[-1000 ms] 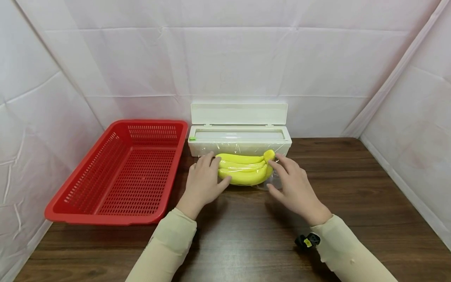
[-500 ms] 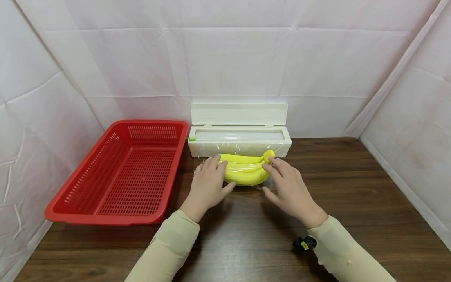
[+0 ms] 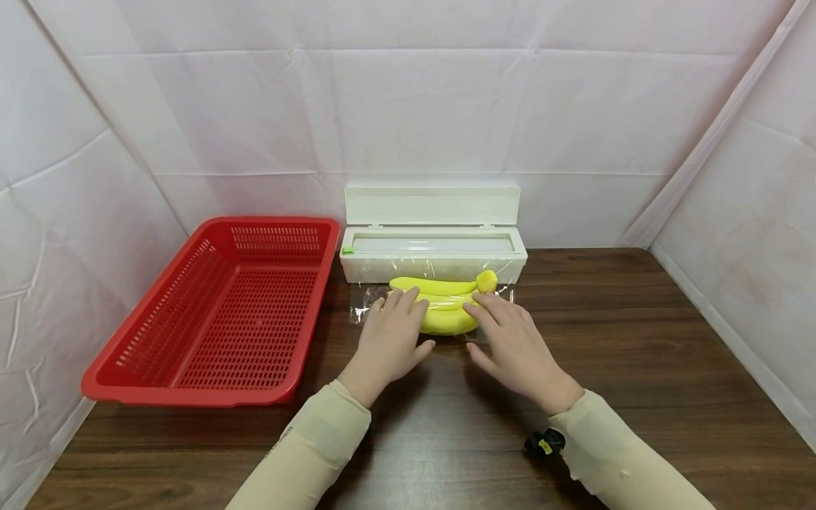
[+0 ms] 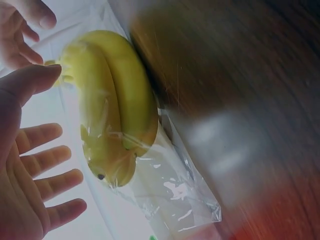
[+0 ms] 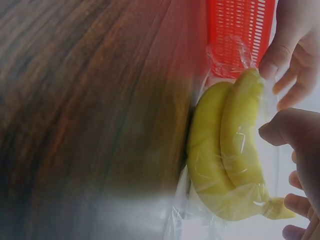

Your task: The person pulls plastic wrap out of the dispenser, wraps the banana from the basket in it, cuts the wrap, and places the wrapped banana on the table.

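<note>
A bunch of yellow bananas lies on the table beneath clear cling film, its stem end at the right. The film runs down from the front of a white cling film dispenser whose lid stands up. My left hand is over the left part of the bunch, fingers spread and thumb pointing inward. Over the stem side hovers my right hand, its fingers extended too. In the left wrist view, a gap shows between the left fingers and the bananas. Neither hand grips anything.
A red plastic basket with slotted walls stands to the left. White cloth walls enclose the dark wooden table at the back and sides. A small green piece sits on the dispenser's left end.
Both hands have moved inward over the bananas, the left one to the right and the right one to the left. More flat film shows at the left; the bananas stay about where they were.
</note>
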{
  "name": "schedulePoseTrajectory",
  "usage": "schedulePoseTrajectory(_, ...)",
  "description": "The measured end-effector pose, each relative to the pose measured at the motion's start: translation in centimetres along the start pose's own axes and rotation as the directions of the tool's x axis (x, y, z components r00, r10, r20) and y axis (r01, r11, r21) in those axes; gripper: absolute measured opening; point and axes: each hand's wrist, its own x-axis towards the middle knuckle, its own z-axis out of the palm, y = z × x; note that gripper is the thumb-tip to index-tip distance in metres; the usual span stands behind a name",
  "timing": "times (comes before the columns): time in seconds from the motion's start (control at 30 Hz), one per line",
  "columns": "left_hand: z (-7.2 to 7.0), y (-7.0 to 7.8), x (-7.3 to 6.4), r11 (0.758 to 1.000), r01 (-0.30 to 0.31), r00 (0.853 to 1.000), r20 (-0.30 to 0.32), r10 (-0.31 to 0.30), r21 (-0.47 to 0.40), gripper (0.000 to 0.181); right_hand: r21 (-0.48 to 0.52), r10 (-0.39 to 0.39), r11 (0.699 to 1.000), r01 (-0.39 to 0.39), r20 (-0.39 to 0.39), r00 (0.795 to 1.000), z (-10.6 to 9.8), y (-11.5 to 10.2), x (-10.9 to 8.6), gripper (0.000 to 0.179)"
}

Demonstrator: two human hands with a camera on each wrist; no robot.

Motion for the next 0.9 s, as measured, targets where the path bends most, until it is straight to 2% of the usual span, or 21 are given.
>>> schedulePoseTrajectory(0.37,0.2,1.3,0.4,0.997,-0.069,0.997,0.034,0.067,0.046,0.063,-0.027,-0.051,0.998,0.052,0.037,0.998,0.2,-0.6,0.4,0.055)
schedulePoseTrajectory(0.6,0.6,1.7,0.8,0.996,-0.072,0.996,0.054,0.069,0.054,0.065,-0.038,-0.080,0.996,0.083,0.071,0.994,0.8,-0.9,0.6,0.054)
schedulePoseTrajectory(0.9,1.2,1.6,1.3,0.992,-0.077,0.996,0.058,0.072,0.098,0.063,-0.056,-0.080,0.994,0.089,0.141,0.987,1.2,-1.2,1.3,0.055)
